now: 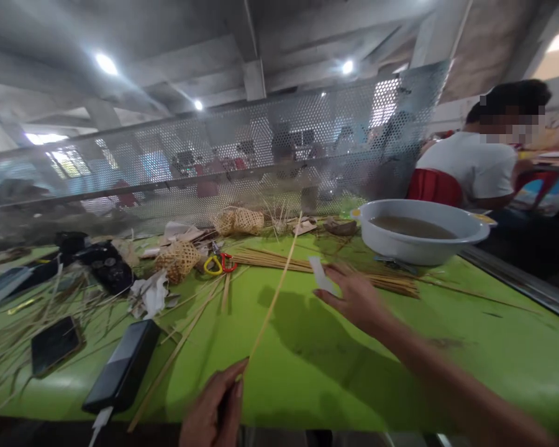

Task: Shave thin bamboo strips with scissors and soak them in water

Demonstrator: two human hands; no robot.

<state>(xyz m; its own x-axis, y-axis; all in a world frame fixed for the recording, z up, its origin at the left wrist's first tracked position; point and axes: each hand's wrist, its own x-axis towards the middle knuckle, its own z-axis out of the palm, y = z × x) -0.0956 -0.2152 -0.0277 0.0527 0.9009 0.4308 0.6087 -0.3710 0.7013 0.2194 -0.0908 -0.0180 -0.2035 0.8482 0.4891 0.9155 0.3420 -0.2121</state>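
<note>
My left hand (217,397) pinches the lower end of a thin bamboo strip (278,288) between thumb and fingers. The strip slants up and away over the green tabletop (317,379). To its right, my right hand (354,292) is slightly blurred and holds a small folded white piece (322,276), perhaps paper or cloth, at its fingertips. A gap shows between this hand and the strip. Behind and beneath the right hand lies a bundle of similar strips (391,284). Scissors (220,264) with yellow and red handles rest near the bundle's left end.
A white basin (386,245) of murky water stands at the right rear. Woven pieces (177,261), crumpled paper (151,293), a phone (56,346), a power bank (123,366) and loose strips occupy the left. A perforated metal screen (261,155) borders the back; a person (470,161) sits beyond.
</note>
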